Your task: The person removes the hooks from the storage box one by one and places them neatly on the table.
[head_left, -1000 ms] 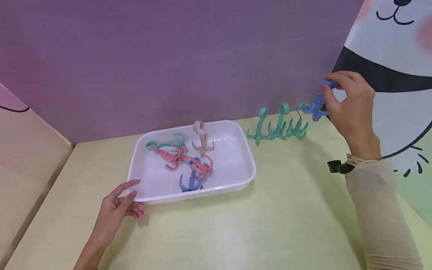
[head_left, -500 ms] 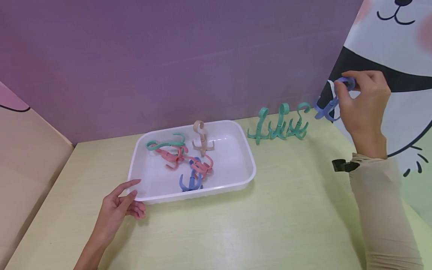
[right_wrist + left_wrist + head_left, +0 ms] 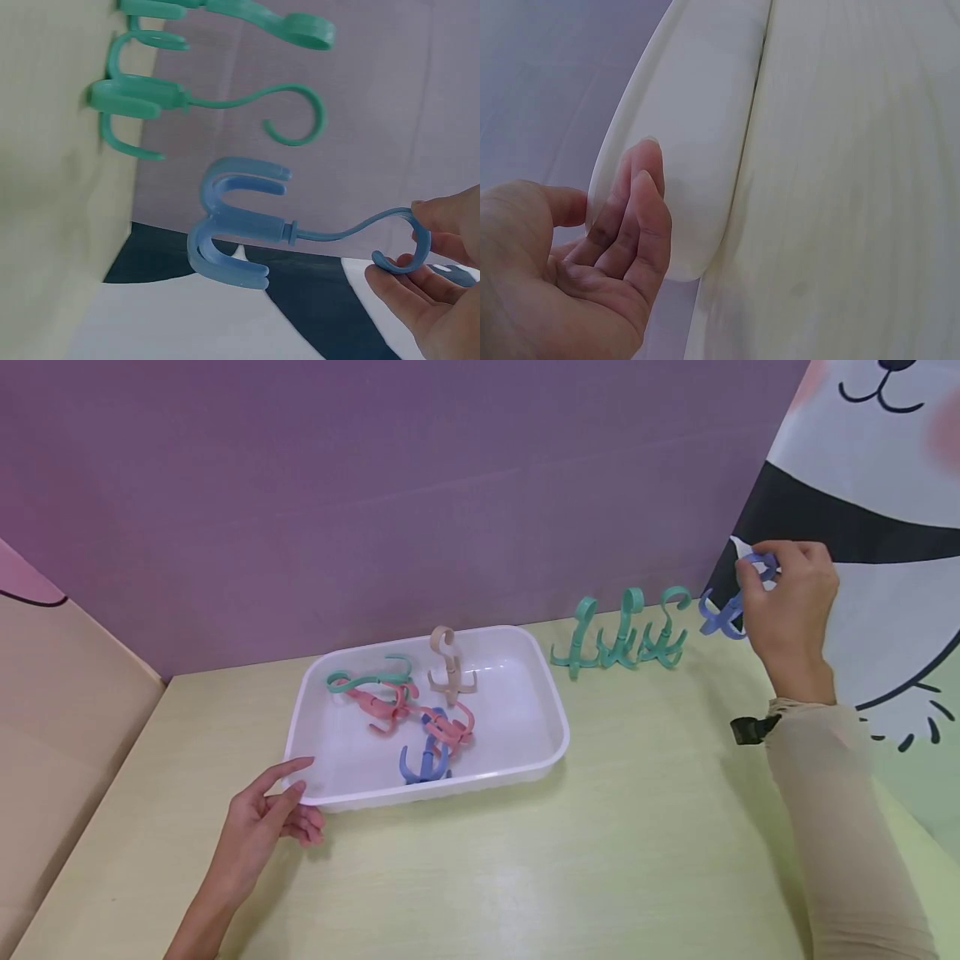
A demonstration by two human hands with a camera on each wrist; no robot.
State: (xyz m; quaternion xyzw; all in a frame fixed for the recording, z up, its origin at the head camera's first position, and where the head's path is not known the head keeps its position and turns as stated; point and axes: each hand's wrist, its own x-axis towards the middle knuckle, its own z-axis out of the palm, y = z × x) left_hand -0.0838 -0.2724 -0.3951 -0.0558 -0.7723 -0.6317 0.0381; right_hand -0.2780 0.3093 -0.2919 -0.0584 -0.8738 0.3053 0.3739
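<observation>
At the upper right in the head view, my right hand pinches a blue multi-prong hanging hook by its curled top. The right wrist view shows this blue hook in the air with its prongs turned toward the table, beside a green hook. My left hand holds the near left corner of a white tray; in the left wrist view its thumb meets the rim and the other fingers lie along the outer wall. Inside the tray lie a blue hook, a green one, a beige one and pink ones.
Three green hooks stand in a row on the table, to the tray's right and near the back wall. A purple wall rises behind. On the right is a panel with a cartoon print.
My right hand, with the blue hook in it, went right past the green row, then came slightly back and down. My left hand and the tray stay where they were.
</observation>
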